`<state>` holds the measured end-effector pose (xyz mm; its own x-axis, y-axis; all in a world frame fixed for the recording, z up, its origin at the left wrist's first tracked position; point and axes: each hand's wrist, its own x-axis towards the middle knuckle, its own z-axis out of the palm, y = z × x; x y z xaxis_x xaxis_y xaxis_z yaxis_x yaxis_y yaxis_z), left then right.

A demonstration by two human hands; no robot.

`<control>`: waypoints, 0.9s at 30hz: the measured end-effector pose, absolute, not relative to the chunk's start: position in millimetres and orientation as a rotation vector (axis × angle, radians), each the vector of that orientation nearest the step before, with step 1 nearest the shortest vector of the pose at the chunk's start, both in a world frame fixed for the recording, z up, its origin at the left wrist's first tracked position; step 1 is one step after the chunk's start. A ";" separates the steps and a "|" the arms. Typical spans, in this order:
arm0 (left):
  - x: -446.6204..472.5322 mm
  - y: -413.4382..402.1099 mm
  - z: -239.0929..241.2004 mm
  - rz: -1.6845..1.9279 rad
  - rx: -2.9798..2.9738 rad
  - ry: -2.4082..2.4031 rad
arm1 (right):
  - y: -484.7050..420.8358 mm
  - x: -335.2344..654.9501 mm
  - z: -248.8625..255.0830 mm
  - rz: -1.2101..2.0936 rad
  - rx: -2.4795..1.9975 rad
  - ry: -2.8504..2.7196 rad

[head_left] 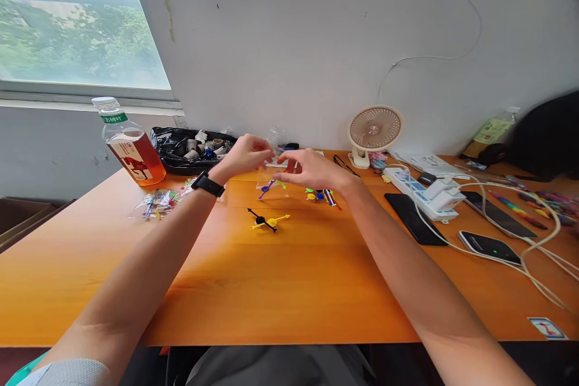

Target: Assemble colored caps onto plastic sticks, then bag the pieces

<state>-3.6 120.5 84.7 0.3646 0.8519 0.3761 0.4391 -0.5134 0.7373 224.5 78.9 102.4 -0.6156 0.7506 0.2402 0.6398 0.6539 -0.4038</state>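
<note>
A small clear plastic bag (pixel 259 179) hangs upright between my two hands. Inside it, a blue arrow spinner (pixel 266 189) and a green one (pixel 279 184) show through. My left hand (pixel 246 155), with a black watch on the wrist, pinches the bag near its top left. From the right, my right hand (pixel 312 169) has its thumb and fingers closed on the bag's upper right side. On the table below them lie a black arrow spinner (pixel 260 221) and a yellow arrow spinner (pixel 274 222), side by side and overlapping. The exact fingertip contact is hard to see.
Bagged coloured pieces (pixel 158 204) lie left, near a tea bottle (pixel 136 154) and a black bag-lined container (pixel 174 151). Loose coloured pieces (pixel 320 195) sit beyond my right wrist. Rightward are a fan (pixel 375 128), a power strip (pixel 418 193), phones and cables. A dark-haired head is far right.
</note>
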 end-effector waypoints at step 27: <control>-15.0 109.5 93.5 0.859 2.335 0.856 | 81.9 214.2 92.2 -0.152 -1.062 -2.373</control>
